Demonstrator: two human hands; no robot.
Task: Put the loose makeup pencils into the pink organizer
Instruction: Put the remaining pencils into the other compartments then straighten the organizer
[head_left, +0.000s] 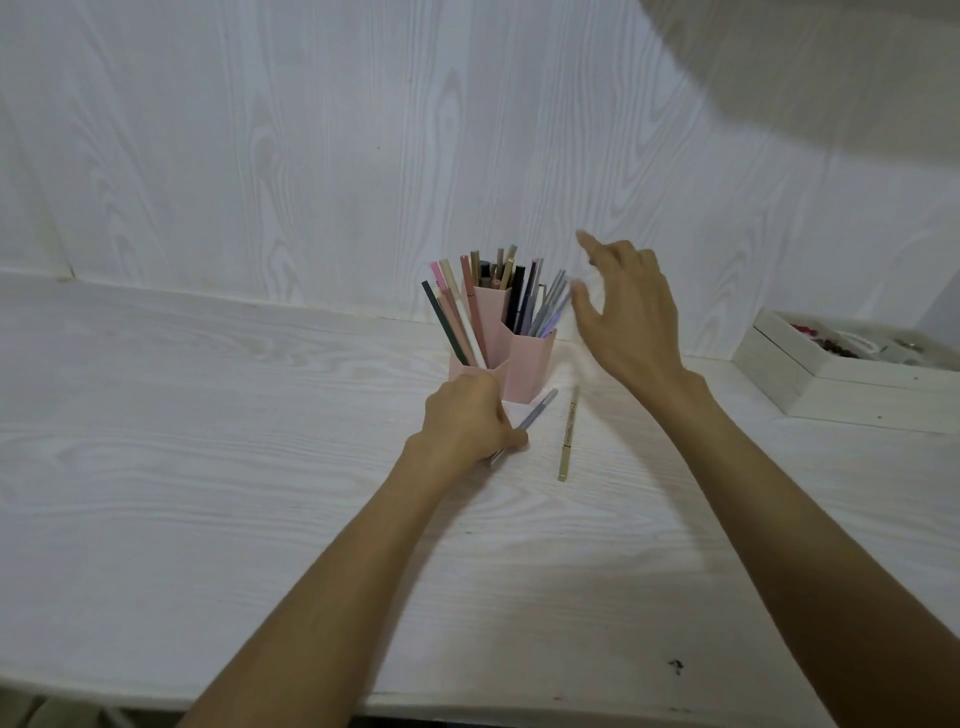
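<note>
The pink organizer (527, 364), made of hexagonal tubes, stands near the back wall and holds several pencils in pink, grey, gold and dark tones. In front of it, my left hand (467, 421) is closed around a grey-lilac pencil (537, 409) that lies slanted on the table. A gold pencil (568, 436) lies loose just to the right of it. My right hand (628, 312) hovers beside the organizer's right side, fingers spread and holding nothing.
A white wood-grain table (208, 467) meets a white panelled wall at the back. A white box (841, 374) with small dark red items inside sits at the right edge. The table's front edge runs along the bottom of the view.
</note>
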